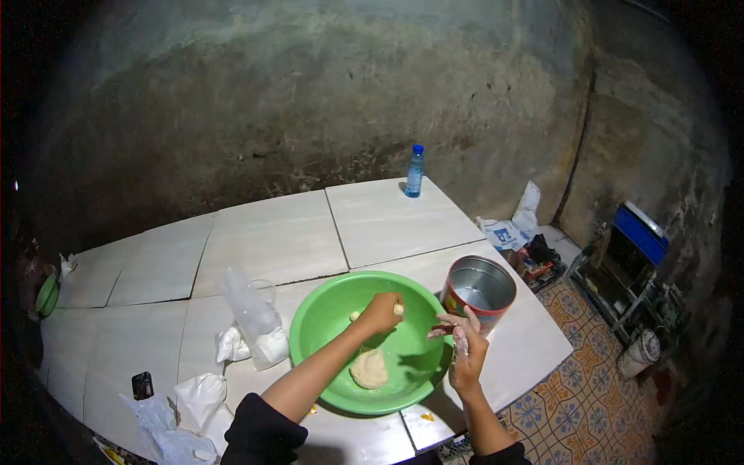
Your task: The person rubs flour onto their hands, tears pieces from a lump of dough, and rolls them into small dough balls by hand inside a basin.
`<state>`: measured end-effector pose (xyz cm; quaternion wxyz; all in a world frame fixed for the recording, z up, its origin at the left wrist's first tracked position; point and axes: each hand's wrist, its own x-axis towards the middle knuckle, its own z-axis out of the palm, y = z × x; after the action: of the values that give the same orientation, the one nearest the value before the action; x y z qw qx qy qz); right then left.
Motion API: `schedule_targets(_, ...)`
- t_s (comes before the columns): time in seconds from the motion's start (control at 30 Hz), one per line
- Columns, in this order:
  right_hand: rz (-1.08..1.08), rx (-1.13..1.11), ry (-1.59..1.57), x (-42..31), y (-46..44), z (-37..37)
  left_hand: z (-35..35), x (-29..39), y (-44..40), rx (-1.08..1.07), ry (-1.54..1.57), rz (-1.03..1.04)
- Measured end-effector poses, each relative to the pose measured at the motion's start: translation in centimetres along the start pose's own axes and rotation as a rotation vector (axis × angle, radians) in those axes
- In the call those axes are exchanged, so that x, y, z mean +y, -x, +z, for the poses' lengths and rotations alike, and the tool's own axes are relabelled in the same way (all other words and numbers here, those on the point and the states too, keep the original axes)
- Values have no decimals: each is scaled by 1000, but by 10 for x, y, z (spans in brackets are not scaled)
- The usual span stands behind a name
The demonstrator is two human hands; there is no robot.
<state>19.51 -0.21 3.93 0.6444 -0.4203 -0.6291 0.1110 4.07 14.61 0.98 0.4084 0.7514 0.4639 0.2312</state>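
Observation:
A large green basin [310, 364] stands on the white tiled table. Inside it lies a pale lump of dough [369, 370], and a smaller dough piece [354, 316] shows beside my left wrist. My left hand [380, 313] is closed above the far part of the basin, with a small bit of dough [399, 309] poking out of the fist. At the basin's right rim, my right hand [466, 353] is raised with fingers apart, smeared with white flour or dough, and holds nothing. Just behind it is an open metal tin [482, 287].
Left of the basin are a clear plastic jug-like container [252, 310], bags of white powder [203, 394], a crumpled plastic bag [167, 434] and a black phone-like object [142, 385]. A water bottle [415, 172] stands near the table's back corner. A metal-framed stand [628, 263] is at right.

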Motion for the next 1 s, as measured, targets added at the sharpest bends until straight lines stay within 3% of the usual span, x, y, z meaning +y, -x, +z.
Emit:
schedule_targets(0.07,16,-11,-17,2,4,-6,9,-15,-8,24,-467,315)
schedule_targets(0.2,12,-36,85,6,10,-23,16,-31,-21,106,-664,384)
schedule_targets(0.4,45,-29,81,6,13,-30,16,-45,-23,124,-719,382)
schedule_targets(0.5,55,-28,57,7,13,-26,17,-41,-15,199,-741,507)
schedule_targets(0.7,61,-52,55,7,13,-22,11,-40,-12,159,-682,429)
schedule_targets(1.0,49,-91,89,9,13,-21,-1,-38,-12,120,-669,472)
